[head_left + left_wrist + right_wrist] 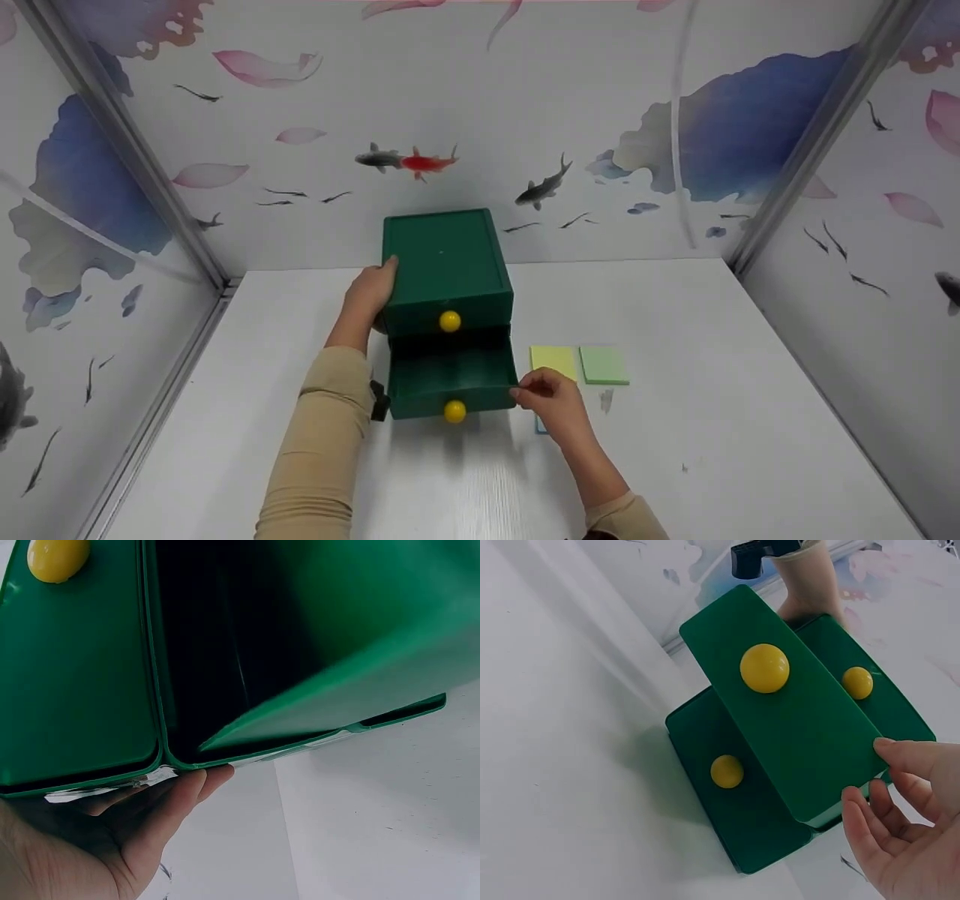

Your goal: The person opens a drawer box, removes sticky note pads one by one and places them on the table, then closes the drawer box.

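A green drawer cabinet [446, 259] stands on the white table with yellow round knobs on its fronts. Its middle drawer [484, 398] is pulled out, and the part of its inside that shows holds nothing. Against the cabinet's left side rests my left hand [371, 291], thumb near the top edge; the left wrist view shows fingertips [196, 781] touching the side wall. My right hand [559, 405] pinches the pulled-out drawer at its right front corner, thumb on the front face [802, 727]. Below it in the right wrist view is the lower drawer front [742, 814].
Right of the cabinet lie a yellow sticky-note pad [553, 360] and a green pad [604, 366]. The edge of a blue piece [541, 425] shows beside my right hand, which covers the rest. Patterned panels [465, 90] wall in the table at the back and sides.
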Available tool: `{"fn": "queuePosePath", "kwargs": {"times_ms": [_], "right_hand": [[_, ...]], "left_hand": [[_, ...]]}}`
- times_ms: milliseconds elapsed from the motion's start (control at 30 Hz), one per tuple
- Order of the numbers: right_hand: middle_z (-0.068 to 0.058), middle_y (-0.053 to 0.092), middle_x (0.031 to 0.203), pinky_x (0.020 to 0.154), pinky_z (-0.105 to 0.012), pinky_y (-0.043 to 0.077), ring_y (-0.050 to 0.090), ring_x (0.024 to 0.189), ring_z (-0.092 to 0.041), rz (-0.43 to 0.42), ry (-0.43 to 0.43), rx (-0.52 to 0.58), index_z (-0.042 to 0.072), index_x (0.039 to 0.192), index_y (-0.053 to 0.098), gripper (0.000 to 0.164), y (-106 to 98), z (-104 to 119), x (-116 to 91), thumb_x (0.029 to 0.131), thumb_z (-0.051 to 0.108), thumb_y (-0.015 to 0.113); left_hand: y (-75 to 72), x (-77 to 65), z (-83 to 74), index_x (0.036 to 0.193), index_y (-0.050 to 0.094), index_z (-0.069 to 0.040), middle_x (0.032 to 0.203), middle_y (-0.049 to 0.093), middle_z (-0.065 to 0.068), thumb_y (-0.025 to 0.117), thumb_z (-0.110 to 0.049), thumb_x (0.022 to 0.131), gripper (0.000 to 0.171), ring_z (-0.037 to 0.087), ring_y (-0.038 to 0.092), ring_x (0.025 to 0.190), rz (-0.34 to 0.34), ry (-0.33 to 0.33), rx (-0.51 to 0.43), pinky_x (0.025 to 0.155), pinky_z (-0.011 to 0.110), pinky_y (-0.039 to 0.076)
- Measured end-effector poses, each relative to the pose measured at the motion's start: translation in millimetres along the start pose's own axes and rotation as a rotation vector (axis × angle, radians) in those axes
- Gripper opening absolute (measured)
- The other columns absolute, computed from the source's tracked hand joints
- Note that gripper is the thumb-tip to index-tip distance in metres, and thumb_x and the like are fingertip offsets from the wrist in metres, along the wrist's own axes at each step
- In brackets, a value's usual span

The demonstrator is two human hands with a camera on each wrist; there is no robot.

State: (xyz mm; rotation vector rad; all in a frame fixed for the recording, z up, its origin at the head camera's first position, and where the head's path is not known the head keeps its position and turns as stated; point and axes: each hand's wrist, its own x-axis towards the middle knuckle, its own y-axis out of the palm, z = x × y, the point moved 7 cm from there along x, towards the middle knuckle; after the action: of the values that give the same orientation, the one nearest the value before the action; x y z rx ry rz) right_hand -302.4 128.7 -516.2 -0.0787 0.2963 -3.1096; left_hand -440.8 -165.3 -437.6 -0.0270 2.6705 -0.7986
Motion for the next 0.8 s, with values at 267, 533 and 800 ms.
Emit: {"fn": "queuePosePath", "kwargs": {"times_ms": [267,533,800], "right_hand": [[-0.01,0.065,0.099,0.083,-0.031,0.055,0.065,0.091,-0.022,-0.04,-0.011,0.026,0.002,0.102,0.066,0.014,-0.4,-2.6,2.1,0.089,0.008,0.07],[-0.012,0.065,0.115,0.091,-0.035,0.053,0.063,0.103,-0.024,-0.044,-0.032,0.028,0.002,0.116,0.066,0.026,1.7,-0.9,2.3,0.093,0.012,0.067],[-0.018,0.06,0.126,0.102,-0.041,0.045,0.057,0.116,-0.03,0.001,-0.089,0.068,-0.003,0.127,0.06,0.031,7.2,3.6,4.0,0.099,0.01,0.057]], "left_hand": [[0.4,0.2,-0.7,0.151,0.032,-0.003,0.142,0.043,0.024,0.025,-0.057,0.101,0.074,0.04,0.059,0.102,-0.013,0.009,0.003,0.059,0.044,0.059],[1.2,1.7,-0.2,0.151,0.033,-0.003,0.141,0.044,0.024,0.025,-0.058,0.101,0.074,0.04,0.06,0.1,-0.005,0.016,0.003,0.058,0.043,0.059],[-0.5,-1.3,-0.8,0.152,0.03,-0.003,0.141,0.043,0.025,0.025,-0.058,0.101,0.075,0.041,0.059,0.103,-0.011,0.006,0.002,0.058,0.044,0.059]]}}
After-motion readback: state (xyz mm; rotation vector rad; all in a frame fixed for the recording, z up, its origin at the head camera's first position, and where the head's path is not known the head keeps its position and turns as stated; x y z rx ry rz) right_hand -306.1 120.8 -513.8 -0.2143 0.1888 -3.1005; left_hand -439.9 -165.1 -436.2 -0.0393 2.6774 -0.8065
